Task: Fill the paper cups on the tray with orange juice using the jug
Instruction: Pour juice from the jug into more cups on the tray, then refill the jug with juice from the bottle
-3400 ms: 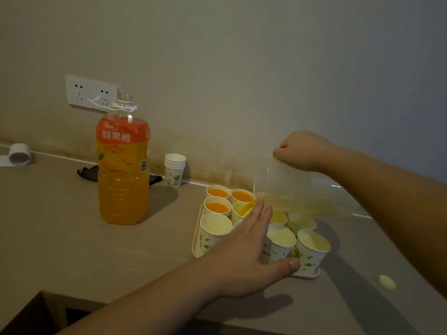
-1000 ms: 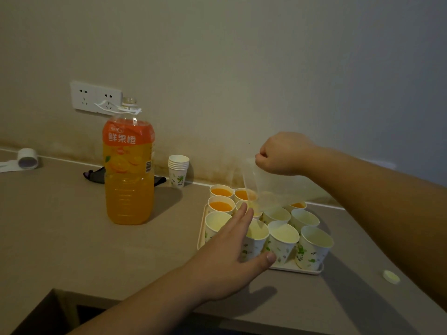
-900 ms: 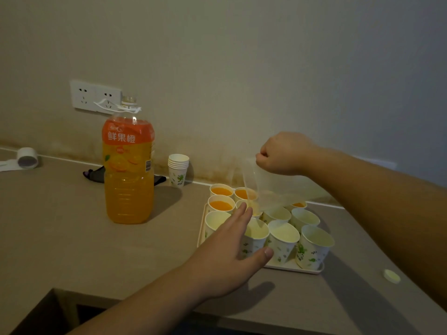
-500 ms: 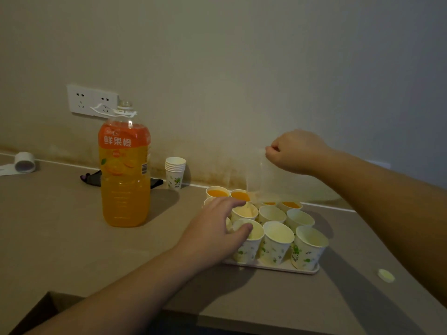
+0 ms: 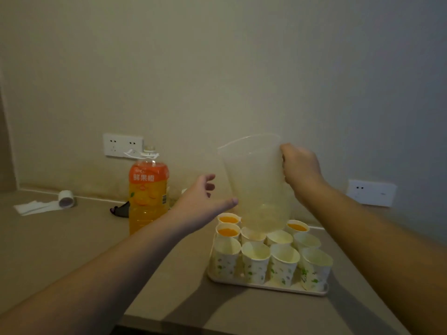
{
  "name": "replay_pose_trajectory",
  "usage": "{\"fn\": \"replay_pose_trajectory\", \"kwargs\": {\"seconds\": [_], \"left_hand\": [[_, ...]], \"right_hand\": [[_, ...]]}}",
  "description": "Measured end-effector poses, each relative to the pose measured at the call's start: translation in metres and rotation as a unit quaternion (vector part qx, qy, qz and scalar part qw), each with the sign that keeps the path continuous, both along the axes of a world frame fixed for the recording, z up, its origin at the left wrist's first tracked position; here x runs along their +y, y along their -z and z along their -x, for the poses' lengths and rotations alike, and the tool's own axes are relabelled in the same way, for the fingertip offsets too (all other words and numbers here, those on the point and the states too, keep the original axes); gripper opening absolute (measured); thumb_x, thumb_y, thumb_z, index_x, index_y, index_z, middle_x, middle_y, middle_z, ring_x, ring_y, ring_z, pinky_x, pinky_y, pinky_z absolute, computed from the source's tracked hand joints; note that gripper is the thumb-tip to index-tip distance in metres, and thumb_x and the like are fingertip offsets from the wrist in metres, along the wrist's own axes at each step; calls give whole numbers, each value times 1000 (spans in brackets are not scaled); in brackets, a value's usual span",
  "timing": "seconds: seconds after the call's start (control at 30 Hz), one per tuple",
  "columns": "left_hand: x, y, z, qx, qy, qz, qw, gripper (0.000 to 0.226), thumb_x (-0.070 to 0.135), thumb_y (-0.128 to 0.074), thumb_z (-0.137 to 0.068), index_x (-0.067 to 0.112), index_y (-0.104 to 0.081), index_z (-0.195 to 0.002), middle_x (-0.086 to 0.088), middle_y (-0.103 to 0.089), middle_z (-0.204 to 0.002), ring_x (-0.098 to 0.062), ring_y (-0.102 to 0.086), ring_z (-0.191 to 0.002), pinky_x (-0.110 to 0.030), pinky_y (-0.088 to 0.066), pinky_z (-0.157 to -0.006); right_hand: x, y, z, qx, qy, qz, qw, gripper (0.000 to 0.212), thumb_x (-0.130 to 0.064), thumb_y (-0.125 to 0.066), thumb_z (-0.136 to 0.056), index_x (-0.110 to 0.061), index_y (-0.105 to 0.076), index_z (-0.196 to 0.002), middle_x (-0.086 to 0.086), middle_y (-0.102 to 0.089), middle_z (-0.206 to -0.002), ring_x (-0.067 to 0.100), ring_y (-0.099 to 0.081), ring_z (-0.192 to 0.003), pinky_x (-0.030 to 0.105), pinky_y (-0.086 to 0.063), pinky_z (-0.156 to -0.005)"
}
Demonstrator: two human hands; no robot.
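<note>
My right hand (image 5: pixel 298 169) grips the handle of a clear plastic jug (image 5: pixel 256 182), held nearly upright in the air above the back of the tray; it looks almost empty. My left hand (image 5: pixel 205 197) hovers beside the jug's lower left side, fingers relaxed, thumb close to the jug wall. Below, a white tray (image 5: pixel 266 286) carries several paper cups (image 5: pixel 256 259). Three cups at the back hold orange juice (image 5: pixel 227 232); the front ones look empty.
A large orange juice bottle (image 5: pixel 148 189) stands uncapped to the left of the tray. A bottle cap is out of view. A tape roll (image 5: pixel 66 199) and paper lie at far left. Wall sockets (image 5: pixel 122 145) sit behind. The table's front edge (image 5: pixel 193 327) is near.
My right hand has tipped the jug back upright and lifted it higher. My left hand has left the cups and risen to the jug's side. The camera view has tilted upward.
</note>
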State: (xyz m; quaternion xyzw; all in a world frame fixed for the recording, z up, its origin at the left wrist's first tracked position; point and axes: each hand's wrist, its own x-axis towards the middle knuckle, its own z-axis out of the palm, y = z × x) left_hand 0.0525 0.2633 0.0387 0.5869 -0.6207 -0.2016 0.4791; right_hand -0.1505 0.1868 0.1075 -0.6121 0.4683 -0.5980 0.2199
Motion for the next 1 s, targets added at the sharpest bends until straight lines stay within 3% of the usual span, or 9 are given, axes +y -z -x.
{"fn": "replay_pose_trajectory", "kwargs": {"seconds": [0.1,0.23,0.37,0.47,0.6,0.77,0.87,0.93,1.0], "left_hand": [[20,0,-27,12,-24,16,1000,109,60,-83,-68,30,-27,-157,4,-46,-151,-18,-49,-131,-37,-50,-103],[43,9,-69,19,-70,32,997,104,53,-87,-71,30,-29,-154,7,-48,-142,-14,-51,-125,-27,-47,-94],[62,28,-114,38,-120,17,992,116,53,-92,-65,26,-26,-156,3,-50,-144,-17,-55,-124,-41,-51,-104],[73,48,-146,51,-163,2,985,120,55,-92,-63,25,-23,-157,2,-50,-148,-18,-53,-128,-44,-50,-107],[85,75,-180,74,-193,1,978,108,47,-92,-67,30,-29,-153,10,-49,-142,-17,-51,-128,-46,-53,-103],[92,106,-213,89,-220,0,971,109,49,-93,-64,33,-30,-152,10,-48,-144,-17,-52,-126,-48,-55,-99],[91,120,-227,71,-249,5,966,112,53,-93,-62,33,-29,-152,9,-47,-144,-15,-51,-127,-45,-55,-100],[87,127,-233,73,-260,11,963,113,54,-92,-62,32,-28,-152,8,-46,-145,-15,-50,-127,-44,-54,-101],[83,131,-238,79,-265,18,961,113,55,-92,-62,32,-27,-152,8,-45,-146,-16,-49,-129,-46,-53,-103]], "right_hand": [[8,12,-35,-101,-75,-47,991,31,-36,-52,-77,-20,-49,-51,1,-43,-55,20,-39,-55,38,-33,-55],[18,33,-97,-168,-176,-93,965,37,-27,-54,-86,-22,-43,-51,-4,-36,-46,16,-30,-42,26,-24,-43],[31,63,-161,-169,-236,-145,946,41,-29,-53,-90,-22,-44,-50,-3,-37,-47,16,-32,-42,26,-25,-44],[38,89,-204,-132,-254,-168,943,52,-41,-51,-90,-22,-55,-42,-5,-44,-45,18,-40,-46,32,-33,-50],[44,121,-246,-110,-287,-195,931,48,-47,-45,-98,-25,-54,-57,-7,-47,-48,17,-45,-52,39,-38,-63],[48,140,-275,-65,-305,-203,928,40,-42,-39,-105,-23,-62,-79,-1,-66,-72,19,-63,-72,23,-51,-65],[46,144,-292,-35,-321,-199,925,37,-41,-37,-106,-20,-66,-96,14,-70,-104,27,-67,-92,33,-54,-80],[47,145,-299,-34,-314,-189,930,37,-40,-38,-106,-14,-66,-102,23,-67,-110,32,-66,-94,33,-52,-73],[44,145,-302,-45,-315,-187,929,37,-40,-40,-106,-12,-65,-106,22,-65,-116,35,-64,-103,37,-54,-79]]}}
